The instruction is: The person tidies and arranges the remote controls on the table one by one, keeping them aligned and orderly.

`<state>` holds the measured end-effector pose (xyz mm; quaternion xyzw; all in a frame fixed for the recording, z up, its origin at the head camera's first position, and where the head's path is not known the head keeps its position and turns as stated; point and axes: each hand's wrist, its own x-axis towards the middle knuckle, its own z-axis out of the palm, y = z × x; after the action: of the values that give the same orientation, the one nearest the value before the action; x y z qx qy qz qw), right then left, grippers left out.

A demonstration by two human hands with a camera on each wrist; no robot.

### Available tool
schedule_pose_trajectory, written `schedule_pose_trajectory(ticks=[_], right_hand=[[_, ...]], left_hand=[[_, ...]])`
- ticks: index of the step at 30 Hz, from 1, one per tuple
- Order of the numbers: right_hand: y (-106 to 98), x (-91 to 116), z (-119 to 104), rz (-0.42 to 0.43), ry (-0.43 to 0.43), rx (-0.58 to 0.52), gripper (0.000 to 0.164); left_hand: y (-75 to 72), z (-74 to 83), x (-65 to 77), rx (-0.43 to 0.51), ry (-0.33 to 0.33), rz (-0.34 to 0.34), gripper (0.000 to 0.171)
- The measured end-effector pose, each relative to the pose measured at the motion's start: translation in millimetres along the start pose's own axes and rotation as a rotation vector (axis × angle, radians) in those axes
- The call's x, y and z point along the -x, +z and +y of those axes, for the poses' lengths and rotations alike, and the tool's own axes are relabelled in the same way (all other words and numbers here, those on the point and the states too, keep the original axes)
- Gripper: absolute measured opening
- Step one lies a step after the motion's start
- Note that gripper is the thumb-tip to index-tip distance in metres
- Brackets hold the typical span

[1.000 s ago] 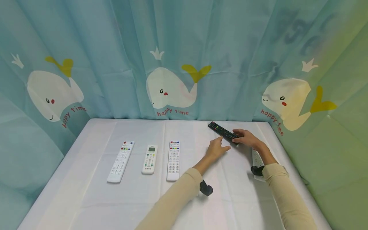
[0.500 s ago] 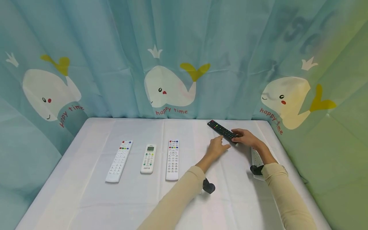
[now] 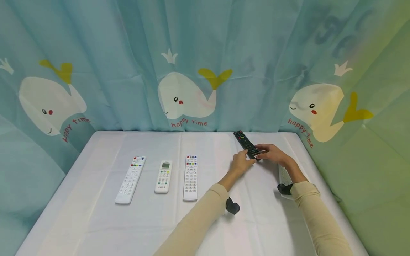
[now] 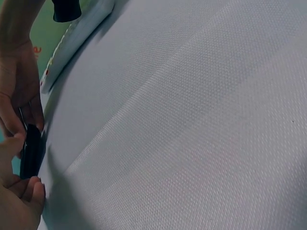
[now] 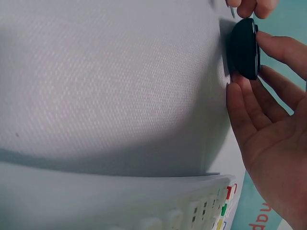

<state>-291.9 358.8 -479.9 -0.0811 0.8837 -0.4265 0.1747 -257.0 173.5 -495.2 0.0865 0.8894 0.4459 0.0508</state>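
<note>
A black remote control lies slantwise near the back right edge of the white table, its far end tipped to the left. My left hand holds its near left side, with the index finger on the edge and the thumb at the near end. From the right, my right hand grips the same near end. In the right wrist view, the right thumb touches the top of the black remote and the other fingers lie along its side. Left fingertips cover part of it in the left wrist view.
Left of my hands lie a long white remote, a short white remote with a small screen and another long white remote. One more white remote sits partly under my right wrist. A whale-print curtain hangs behind the table.
The black remote has turned clockwise, its near end shifting left and its far end slightly right. My left thumb has closed in on its near end. The right hand has moved slightly left.
</note>
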Motion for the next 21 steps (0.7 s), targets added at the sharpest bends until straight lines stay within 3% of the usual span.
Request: schedule_pose_trajectory(ticks=[7, 21], right_hand=[[1.7, -3.4, 4.6, -0.029, -0.004, -0.022, 0.066], [9.4, -0.4, 0.8, 0.018, 0.007, -0.024, 0.071]], left_hand=[[-1.0, -2.6, -0.1, 0.021, 0.005, 0.011, 0.052], [-3.8, -4.9, -0.6, 0.135, -0.030, 0.056, 0.049]])
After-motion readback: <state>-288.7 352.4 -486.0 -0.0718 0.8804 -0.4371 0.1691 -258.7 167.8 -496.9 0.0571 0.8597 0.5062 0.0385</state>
